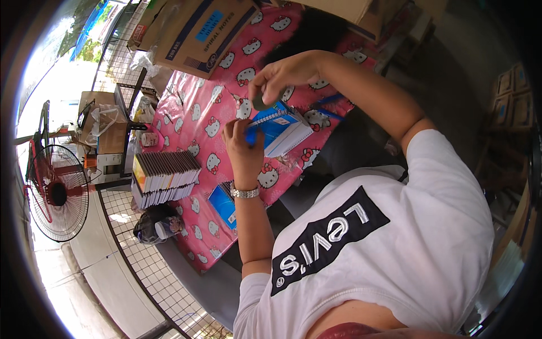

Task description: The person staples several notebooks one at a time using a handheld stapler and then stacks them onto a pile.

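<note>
A blue-and-white spiral notebook [285, 129], maybe a small pile of them, lies on the pink patterned tablecloth [212, 161] with its wire coil toward my hands. My left hand [240, 138], with a metal watch at the wrist, is curled at the notebook's left side. A small blue thing [252, 135], blurred, is at its fingers. Above the notebook's far end, my right hand [291, 76] has its fingers bent around a dark roundish thing [261, 102], perhaps a tape roll. Another blue spiral notebook [223, 204] lies beside my left forearm.
A tall stack of notebooks [165, 179] stands at the table's left edge. A cardboard box [206, 37] sits at the far side. Blue slim items [330, 105] lie right of the notebook. A fan [56, 193] and a wire grid [152, 277] are at the left.
</note>
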Tool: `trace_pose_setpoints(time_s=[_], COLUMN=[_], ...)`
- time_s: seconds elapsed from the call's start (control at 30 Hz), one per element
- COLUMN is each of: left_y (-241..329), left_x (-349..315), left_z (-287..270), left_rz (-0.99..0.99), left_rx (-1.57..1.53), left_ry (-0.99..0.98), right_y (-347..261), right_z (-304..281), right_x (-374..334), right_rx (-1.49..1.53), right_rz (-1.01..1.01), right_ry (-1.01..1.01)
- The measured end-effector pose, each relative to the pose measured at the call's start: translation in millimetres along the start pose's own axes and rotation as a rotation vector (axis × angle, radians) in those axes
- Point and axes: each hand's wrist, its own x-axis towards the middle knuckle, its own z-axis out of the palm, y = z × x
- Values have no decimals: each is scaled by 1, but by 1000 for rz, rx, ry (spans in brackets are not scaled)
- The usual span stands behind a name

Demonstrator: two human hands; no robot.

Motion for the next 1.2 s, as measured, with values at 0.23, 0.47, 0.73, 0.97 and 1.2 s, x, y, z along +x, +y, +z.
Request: trace_pose_setpoints(time_s=[0.23,0.47,0.73,0.97,1.2], left_y=[-15,-14,-21,-18,-31], left_x=[-3,0,3,9,5], left_z=[-12,-13,-7,-9,-8], left_rz=[-147,-168,-180,-289,-357], left_rx=[-184,-191,-336,-390,-442], left_ry=[-91,-154,-149,-186,-175], right_y=[-7,7,6,9,37], right_z=[1,4,4,4,-5], right_x=[14,15,21,24,4], right_rx=[-14,307,-173,-366,-646], right_rz=[-2,-221,43,68,8], right_ry=[27,-81,80,192,490])
